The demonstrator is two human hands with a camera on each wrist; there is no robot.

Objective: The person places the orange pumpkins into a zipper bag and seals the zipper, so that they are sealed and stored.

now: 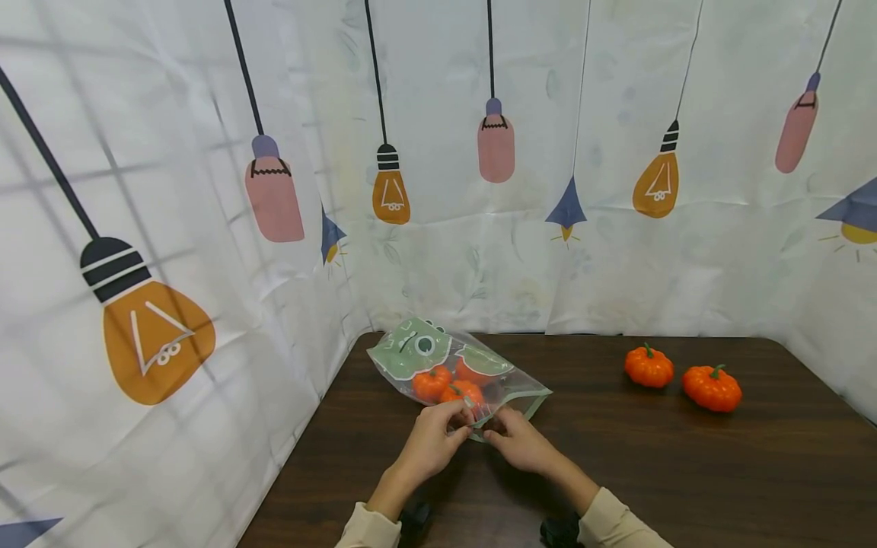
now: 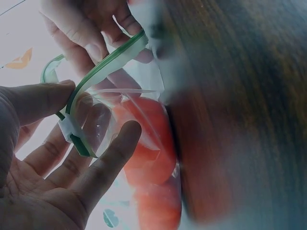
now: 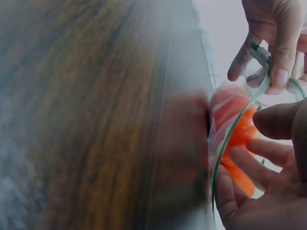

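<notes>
A clear zip bag (image 1: 414, 350) printed with a green cartoon face lies on the table, its mouth turned toward me. Three small orange pumpkins (image 1: 432, 383) are inside it. My left hand (image 1: 433, 440) pinches the green-edged rim (image 2: 108, 60) near the white slider (image 2: 70, 128), thumb on one side and fingers on the other. Across the mouth, my right hand (image 1: 522, 443) holds the rim's other side between its thumb and curved fingers. The right wrist view shows the rim bowed apart between both hands, with the bagged pumpkins (image 3: 235, 139) behind.
Two more orange pumpkins, one at the back (image 1: 648, 367) and one nearer (image 1: 712, 388), sit on the right of the dark wooden table (image 1: 767, 472). A white curtain (image 1: 438, 266) printed with lamps hangs behind and at the left, close to the table edges.
</notes>
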